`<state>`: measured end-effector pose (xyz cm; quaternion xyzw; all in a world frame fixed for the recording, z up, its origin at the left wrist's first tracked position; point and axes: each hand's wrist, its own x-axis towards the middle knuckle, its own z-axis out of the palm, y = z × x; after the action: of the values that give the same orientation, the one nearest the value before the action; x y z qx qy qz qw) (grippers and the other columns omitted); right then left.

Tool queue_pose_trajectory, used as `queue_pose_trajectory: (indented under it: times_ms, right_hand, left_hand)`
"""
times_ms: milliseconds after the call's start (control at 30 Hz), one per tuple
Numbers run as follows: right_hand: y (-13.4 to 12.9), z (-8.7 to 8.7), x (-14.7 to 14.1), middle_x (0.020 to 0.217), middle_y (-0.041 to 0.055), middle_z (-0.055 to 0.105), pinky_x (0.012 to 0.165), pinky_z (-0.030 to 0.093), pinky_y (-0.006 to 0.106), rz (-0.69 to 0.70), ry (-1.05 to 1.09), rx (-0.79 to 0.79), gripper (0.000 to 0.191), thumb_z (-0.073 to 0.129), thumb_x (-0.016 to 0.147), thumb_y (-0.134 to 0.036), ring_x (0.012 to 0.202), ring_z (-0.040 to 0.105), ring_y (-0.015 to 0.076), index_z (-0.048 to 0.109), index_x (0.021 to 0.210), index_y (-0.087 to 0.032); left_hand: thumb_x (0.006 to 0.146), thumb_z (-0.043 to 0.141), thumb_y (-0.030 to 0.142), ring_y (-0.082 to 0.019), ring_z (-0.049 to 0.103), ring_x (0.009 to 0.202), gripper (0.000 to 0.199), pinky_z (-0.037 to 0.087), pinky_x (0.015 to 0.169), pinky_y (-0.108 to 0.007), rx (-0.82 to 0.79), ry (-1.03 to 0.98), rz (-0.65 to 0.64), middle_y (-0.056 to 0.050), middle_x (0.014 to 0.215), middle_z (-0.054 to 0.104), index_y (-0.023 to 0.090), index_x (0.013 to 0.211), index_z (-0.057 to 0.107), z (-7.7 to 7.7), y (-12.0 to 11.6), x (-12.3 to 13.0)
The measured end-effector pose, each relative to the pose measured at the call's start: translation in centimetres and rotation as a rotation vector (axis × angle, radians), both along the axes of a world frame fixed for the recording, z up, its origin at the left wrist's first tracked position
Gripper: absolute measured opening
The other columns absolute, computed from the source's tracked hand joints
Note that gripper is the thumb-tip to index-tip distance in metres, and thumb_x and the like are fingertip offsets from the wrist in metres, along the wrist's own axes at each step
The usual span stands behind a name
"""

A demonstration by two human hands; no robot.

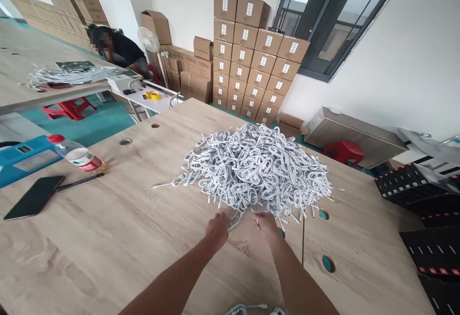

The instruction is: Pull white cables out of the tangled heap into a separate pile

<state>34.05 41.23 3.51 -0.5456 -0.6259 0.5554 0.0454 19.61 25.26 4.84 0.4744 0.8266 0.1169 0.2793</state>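
A big heap of white coiled cables (258, 166) lies on the wooden table (151, 238). At its near edge my left hand (217, 231) is closed on a white cable (235, 221), which curves out beside the fingers. A short way to the right, my right hand (266, 223) is closed with the fingertips together. A small pale end shows at these fingers, seemingly part of a cable; the rest is hidden. Close to my body, more white cable (239, 309) shows at the bottom edge.
At left lie a phone (34, 197), a dark pen-like stick (79, 181), a bottle (81, 157) and a blue device (28, 159). Black trays (417, 180) stand at right. Stacked cartons (247, 56) line the wall. A person (122, 49) bends beside another table. Round holes (327, 263) pierce the tabletop.
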Motion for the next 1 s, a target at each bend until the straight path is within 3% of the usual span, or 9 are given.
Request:
queue_pose_trajectory:
  times_ms: [67, 167, 233, 400, 600, 733, 867, 933, 1000]
  right_hand:
    - [-1.5, 0.3, 2.1, 0.053, 0.0007, 0.059, 0.048, 0.035, 0.025, 0.023, -0.013, -0.113, 0.030, 0.068, 0.076, -0.043, 0.045, 0.048, 0.0122, 0.056, 0.060, -0.021]
    - [-4.6, 0.3, 5.6, 0.063, 0.0020, 0.067, 0.052, 0.038, 0.024, 0.086, 0.040, -0.297, 0.031, 0.071, 0.069, -0.050, 0.053, 0.056, 0.0136, 0.063, 0.070, -0.020]
    - [-6.5, 0.2, 7.6, 0.067, 0.0018, 0.067, 0.055, 0.038, 0.024, 0.122, 0.086, -0.342, 0.038, 0.070, 0.067, -0.056, 0.059, 0.059, 0.0141, 0.065, 0.074, -0.019]
    - [-8.6, 0.3, 10.3, 0.059, -0.0010, 0.054, 0.056, 0.035, 0.026, 0.161, 0.072, -0.033, 0.043, 0.059, 0.073, -0.062, 0.061, 0.050, 0.0148, 0.061, 0.064, -0.020]
    - [-9.1, 1.6, 12.5, 0.081, 0.0067, 0.070, 0.067, 0.044, 0.029, 0.225, 0.048, 0.174, 0.043, 0.050, 0.085, -0.057, 0.080, 0.064, 0.0226, 0.072, 0.081, -0.020]
    - [-7.8, 3.1, 10.2, 0.092, 0.0131, 0.073, 0.082, 0.046, 0.034, 0.417, -0.288, 0.361, 0.012, 0.064, 0.079, -0.025, 0.095, 0.067, 0.0277, 0.072, 0.075, -0.016]
    - [-6.4, 3.7, 3.9, 0.132, 0.0175, 0.064, 0.100, 0.043, 0.036, 0.305, -0.188, 0.381, 0.038, 0.057, 0.083, -0.016, 0.132, 0.053, 0.0302, 0.069, 0.119, -0.015]
    - [-7.5, 3.6, 1.5, 0.125, 0.0120, 0.069, 0.099, 0.045, 0.034, 0.318, -0.106, 0.310, 0.034, 0.061, 0.080, -0.017, 0.129, 0.055, 0.0290, 0.073, 0.112, -0.018]
    - [-9.4, 3.5, 0.6, 0.093, 0.0061, 0.075, 0.085, 0.050, 0.032, 0.392, -0.062, 0.182, 0.014, 0.070, 0.070, -0.016, 0.104, 0.067, 0.0279, 0.075, 0.082, -0.018]
  left_hand:
    - [0.073, 0.060, 0.008, -0.031, 0.055, 0.118, 0.024, 0.047, 0.095, -0.044, 0.003, -0.007, -0.018, -0.012, 0.119, 0.062, 0.022, 0.091, 0.068, -0.2, -2.1, 0.2]
    - [0.071, 0.059, 0.007, -0.028, 0.056, 0.112, 0.020, 0.047, 0.087, -0.038, 0.016, -0.027, 0.011, -0.009, 0.111, 0.062, 0.022, 0.083, 0.064, -0.7, -5.6, 0.5]
    - [0.073, 0.057, 0.008, -0.025, 0.057, 0.107, 0.017, 0.046, 0.084, -0.034, 0.036, -0.047, 0.061, -0.007, 0.107, 0.062, 0.022, 0.082, 0.060, -1.1, -7.6, 0.8]
    - [0.078, 0.053, 0.011, -0.017, 0.059, 0.087, 0.012, 0.045, 0.081, -0.028, 0.097, -0.088, 0.246, -0.003, 0.092, 0.060, 0.022, 0.075, 0.051, -1.8, -10.7, 1.5]
    - [0.076, 0.055, 0.013, -0.015, 0.057, 0.075, 0.013, 0.042, 0.072, -0.025, 0.167, -0.136, 0.447, 0.001, 0.077, 0.058, 0.022, 0.069, 0.049, -1.7, -12.5, 2.1]
    - [0.076, 0.057, 0.017, -0.015, 0.056, 0.074, 0.012, 0.040, 0.072, -0.026, 0.197, -0.195, 0.525, 0.000, 0.075, 0.058, 0.022, 0.067, 0.052, -1.8, -12.3, 2.0]
    - [0.072, 0.059, 0.019, -0.016, 0.055, 0.071, 0.010, 0.039, 0.068, -0.027, 0.204, -0.278, 0.581, 0.002, 0.069, 0.056, 0.022, 0.065, 0.053, -2.1, -12.3, 1.6]
    - [0.071, 0.059, 0.023, -0.015, 0.054, 0.069, 0.008, 0.039, 0.066, -0.027, 0.217, -0.327, 0.598, 0.003, 0.065, 0.054, 0.022, 0.065, 0.053, -2.2, -12.6, 1.4]
    - [0.070, 0.058, 0.028, -0.015, 0.052, 0.068, 0.010, 0.038, 0.064, -0.027, 0.242, -0.383, 0.610, 0.004, 0.063, 0.052, 0.022, 0.065, 0.053, -2.4, -13.0, 1.0]
